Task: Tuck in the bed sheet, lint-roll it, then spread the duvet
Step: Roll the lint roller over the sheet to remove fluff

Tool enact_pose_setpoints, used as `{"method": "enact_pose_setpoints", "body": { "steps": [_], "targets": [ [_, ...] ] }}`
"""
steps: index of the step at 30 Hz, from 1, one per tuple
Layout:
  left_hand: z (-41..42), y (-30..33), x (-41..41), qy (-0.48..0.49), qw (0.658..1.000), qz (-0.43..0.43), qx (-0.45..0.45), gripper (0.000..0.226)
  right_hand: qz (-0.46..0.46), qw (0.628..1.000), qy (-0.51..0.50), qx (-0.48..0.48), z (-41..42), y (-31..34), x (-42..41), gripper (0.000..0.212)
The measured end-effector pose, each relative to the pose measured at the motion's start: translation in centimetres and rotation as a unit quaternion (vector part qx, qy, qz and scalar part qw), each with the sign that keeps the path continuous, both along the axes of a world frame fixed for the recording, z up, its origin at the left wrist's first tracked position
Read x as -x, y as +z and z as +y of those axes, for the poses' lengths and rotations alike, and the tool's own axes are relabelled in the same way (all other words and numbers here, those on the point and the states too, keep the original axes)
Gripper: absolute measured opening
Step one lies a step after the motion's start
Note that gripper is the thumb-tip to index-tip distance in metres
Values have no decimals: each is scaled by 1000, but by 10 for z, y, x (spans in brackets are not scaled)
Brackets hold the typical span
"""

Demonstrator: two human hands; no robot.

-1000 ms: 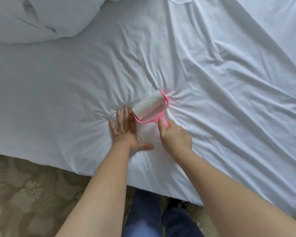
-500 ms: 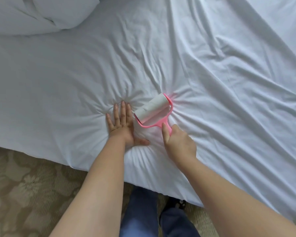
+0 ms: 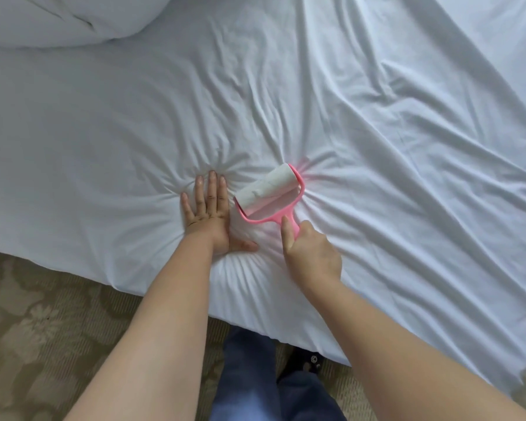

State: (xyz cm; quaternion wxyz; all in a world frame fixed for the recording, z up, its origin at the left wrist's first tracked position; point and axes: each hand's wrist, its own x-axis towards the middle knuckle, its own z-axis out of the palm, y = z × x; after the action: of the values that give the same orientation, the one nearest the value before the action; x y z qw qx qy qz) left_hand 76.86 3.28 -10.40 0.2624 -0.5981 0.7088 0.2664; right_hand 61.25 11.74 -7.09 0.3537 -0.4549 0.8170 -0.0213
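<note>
Since a second ago your lint roller (image 3: 269, 192) has crept only a little over the bed sheet (image 3: 377, 147), and your left hand (image 3: 208, 214) has stayed planted beside it, so the pair sits much as it did, just nearer the middle of the view. The puffed duvet (image 3: 58, 19) shows less of itself at 11 o'clock than before.

Your left hand lies flat with fingers straight, pressing the sheet down at 9 o'clock of the roller, close beside its white drum. Your right hand (image 3: 310, 253) is wrapped around the pink handle at 5 o'clock of the drum, forefinger laid along the neck. The roller rests on the sheet near the bed's near edge, drum angled towards 1 o'clock, and creases fan out from under both it and your palm.

Expect the roller to be light and stiff, with a tacky drum that drags the cloth; keep your hold low on the handle, never on the paper. The sheet is thin, soft and loose, and it will likely bunch ahead of the drum unless your flat palm pins it.

Carpet (image 3: 43, 329) shows at 7 o'clock, and your trouser legs (image 3: 246, 375) at 6 o'clock.
</note>
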Motion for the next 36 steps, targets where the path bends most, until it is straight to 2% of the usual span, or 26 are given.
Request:
{"method": "enact_pose_setpoints", "body": {
  "steps": [7, 11, 14, 18, 21, 25, 28, 36],
  "targets": [
    [2, 3, -2, -13, 1000, 9, 7, 153, 21, 999, -7, -39, 50, 13, 10, 44],
    [1, 2, -2, -4, 1000, 16, 5, 151, 13, 1000, 3, -23, 11, 7, 4, 47],
    [1, 1, -5, -11, 1000, 29, 1, 149, -3, 1000, 5, -5, -32, 4, -5, 58],
    [0, 2, -6, -16, 1000, 19, -5, 149, -1, 1000, 4, 22, -33, -1, -7, 56],
    [0, 2, -3, -4, 1000, 14, -5, 149, -34, 997, 4, 71, -5, -5, 4, 45],
    [3, 2, -2, -4, 1000, 20, 18, 150, -98, 974, 15, 204, 19, -7, 19, 45],
    [5, 3, -4, -1, 999, 33, 32, 152, -113, 963, 16, 243, 25, -7, 22, 40],
    [3, -4, -5, -20, 999, 15, 31, 147, -53, 978, -47, 197, 50, -9, 36, 46]
  ]
}}
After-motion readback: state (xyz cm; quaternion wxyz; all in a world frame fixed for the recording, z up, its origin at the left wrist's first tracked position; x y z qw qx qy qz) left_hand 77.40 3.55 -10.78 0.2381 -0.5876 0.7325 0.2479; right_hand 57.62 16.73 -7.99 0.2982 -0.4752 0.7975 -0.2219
